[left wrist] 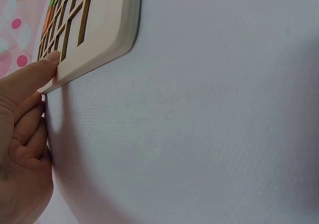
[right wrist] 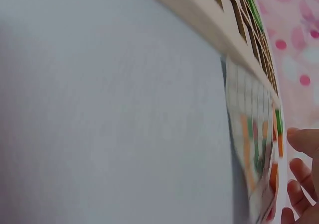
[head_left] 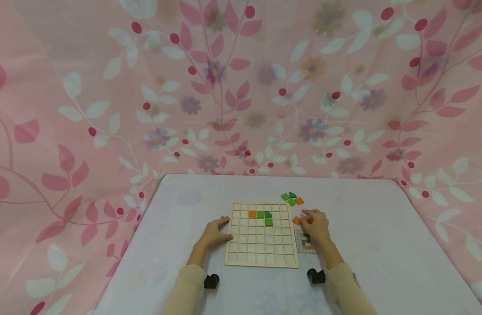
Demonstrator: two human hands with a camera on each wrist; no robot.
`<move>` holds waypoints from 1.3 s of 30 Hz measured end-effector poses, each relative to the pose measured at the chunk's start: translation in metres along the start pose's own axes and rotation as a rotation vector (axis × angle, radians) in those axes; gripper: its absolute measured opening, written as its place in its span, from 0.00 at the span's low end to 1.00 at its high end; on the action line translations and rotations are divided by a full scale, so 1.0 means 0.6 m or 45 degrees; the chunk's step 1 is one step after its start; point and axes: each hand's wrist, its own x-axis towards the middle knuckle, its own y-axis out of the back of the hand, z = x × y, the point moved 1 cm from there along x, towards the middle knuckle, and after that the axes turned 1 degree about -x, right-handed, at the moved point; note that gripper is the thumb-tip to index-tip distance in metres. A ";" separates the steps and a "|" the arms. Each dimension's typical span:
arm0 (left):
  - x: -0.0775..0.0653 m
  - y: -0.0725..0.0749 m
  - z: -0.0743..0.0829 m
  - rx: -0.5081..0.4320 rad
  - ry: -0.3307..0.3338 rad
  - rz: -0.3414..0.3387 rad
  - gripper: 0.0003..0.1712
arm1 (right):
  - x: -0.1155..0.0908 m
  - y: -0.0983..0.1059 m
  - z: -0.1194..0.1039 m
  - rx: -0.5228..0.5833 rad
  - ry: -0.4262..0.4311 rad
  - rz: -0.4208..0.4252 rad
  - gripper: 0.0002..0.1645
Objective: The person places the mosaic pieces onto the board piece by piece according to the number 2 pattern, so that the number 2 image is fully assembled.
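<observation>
Two orange tiles (head_left: 296,220), probably light, stiff and best pinched by their edges, show right of lower centre beside the right hand (head_left: 318,226), its grip loosely curled; whether it pinches one, I cannot tell. The left hand (head_left: 214,232), grip parted, touches the board (head_left: 262,258).

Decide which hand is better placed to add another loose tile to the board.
Probably the right hand: it's beside a loose orange tile, while the left hand touches the board at its left edge.

The grid board (head_left: 260,247) looks of smooth matt wood, the card (head_left: 305,242) at its three o'clock of paper, the tabletop (head_left: 382,227) finely textured.
</observation>
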 end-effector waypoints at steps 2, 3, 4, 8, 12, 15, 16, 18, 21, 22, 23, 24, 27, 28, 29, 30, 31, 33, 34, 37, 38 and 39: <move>0.000 -0.001 0.001 -0.003 0.004 0.000 0.42 | -0.008 0.010 0.017 -0.015 -0.088 -0.020 0.20; 0.000 -0.001 0.001 -0.006 0.003 0.002 0.42 | -0.012 0.014 0.025 -0.018 -0.122 -0.029 0.21; 0.000 -0.001 0.001 -0.005 0.002 0.003 0.42 | -0.016 0.019 0.033 -0.006 -0.141 -0.036 0.22; 0.000 -0.002 0.003 0.005 0.001 0.004 0.42 | -0.030 0.035 0.051 0.035 -0.140 -0.071 0.22; 0.000 -0.001 0.003 0.004 0.009 0.009 0.42 | -0.033 0.047 0.054 0.038 -0.087 -0.165 0.21; 0.000 -0.001 0.004 -0.004 0.003 0.012 0.42 | -0.032 0.055 0.051 0.033 -0.071 -0.233 0.22; 0.000 -0.001 0.004 -0.001 -0.002 0.013 0.42 | -0.031 0.057 0.049 0.035 -0.067 -0.244 0.22; 0.000 -0.001 0.005 -0.002 -0.005 0.014 0.42 | -0.029 0.059 0.046 0.033 -0.061 -0.248 0.21; 0.000 -0.001 0.005 0.001 0.001 0.015 0.42 | -0.029 0.059 0.044 0.016 -0.057 -0.232 0.19; 0.000 -0.002 0.005 0.002 0.002 0.013 0.42 | -0.029 0.058 0.044 0.008 -0.067 -0.219 0.18; -0.001 -0.003 0.005 -0.004 0.008 0.010 0.42 | -0.030 0.058 0.045 -0.002 -0.080 -0.205 0.18; -0.001 -0.003 0.005 -0.007 0.008 0.009 0.42 | -0.031 0.058 0.045 -0.014 -0.097 -0.188 0.18; -0.004 -0.004 0.006 -0.009 0.020 0.001 0.42 | -0.035 0.058 0.049 -0.036 -0.149 -0.140 0.18; -0.004 -0.004 0.006 -0.014 0.023 0.002 0.42 | -0.035 0.058 0.050 -0.039 -0.164 -0.128 0.18; -0.005 -0.004 0.007 -0.015 0.025 0.003 0.42 | -0.036 0.058 0.051 -0.037 -0.170 -0.118 0.18; -0.005 -0.003 0.007 -0.014 0.026 0.002 0.42 | -0.037 0.057 0.051 -0.036 -0.172 -0.109 0.18; -0.005 -0.003 0.007 -0.013 0.028 0.002 0.42 | -0.036 0.057 0.052 -0.031 -0.172 -0.101 0.18; -0.005 -0.002 0.007 -0.013 0.021 0.006 0.42 | -0.036 0.055 0.051 -0.014 -0.153 -0.088 0.18; -0.005 -0.001 0.007 -0.013 0.024 0.007 0.42 | -0.034 0.053 0.050 -0.006 -0.138 -0.072 0.19; -0.005 0.001 0.006 -0.004 0.010 0.011 0.42 | -0.023 0.043 0.046 0.015 -0.093 -0.018 0.21; -0.004 0.001 0.006 -0.003 0.008 0.009 0.42 | -0.017 0.039 0.044 0.017 -0.083 -0.010 0.22; -0.004 0.002 0.006 0.000 0.006 0.009 0.42 | -0.009 0.033 0.042 0.012 -0.080 -0.001 0.22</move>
